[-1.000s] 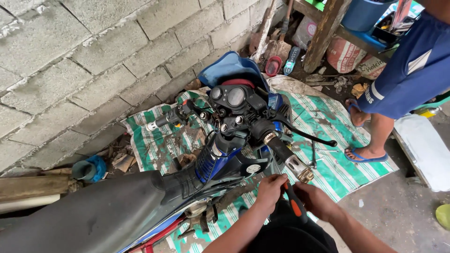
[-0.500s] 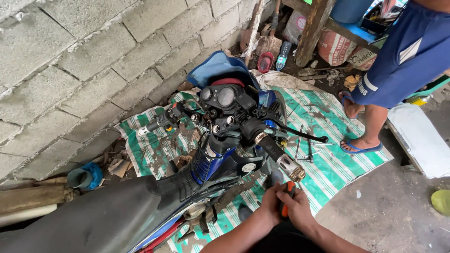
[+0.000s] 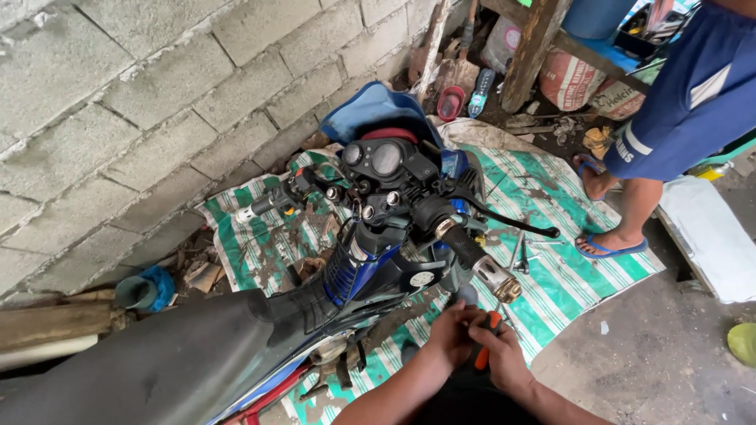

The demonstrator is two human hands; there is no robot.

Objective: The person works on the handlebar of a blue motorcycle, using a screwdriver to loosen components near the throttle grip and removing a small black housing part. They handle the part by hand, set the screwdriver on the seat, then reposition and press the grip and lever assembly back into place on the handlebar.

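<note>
Both hands close together low beside the motorcycle [image 3: 370, 260]: right hand [image 3: 504, 358] wrapped around an orange-handled tool [image 3: 486, 346], left hand [image 3: 450, 334] cupped against it near the body panel. Best kept steady, tip square to its seat, clear of the throttle grip [image 3: 476, 264] above.

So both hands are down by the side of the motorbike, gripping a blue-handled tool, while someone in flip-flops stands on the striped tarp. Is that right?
Not quite: the tool's handle is orange, not blue, as the head view shows. The rest holds: the left hand and right hand meet on it beside the motorbike, and another person's flip-flops stand on the green-and-white striped tarp.
</note>
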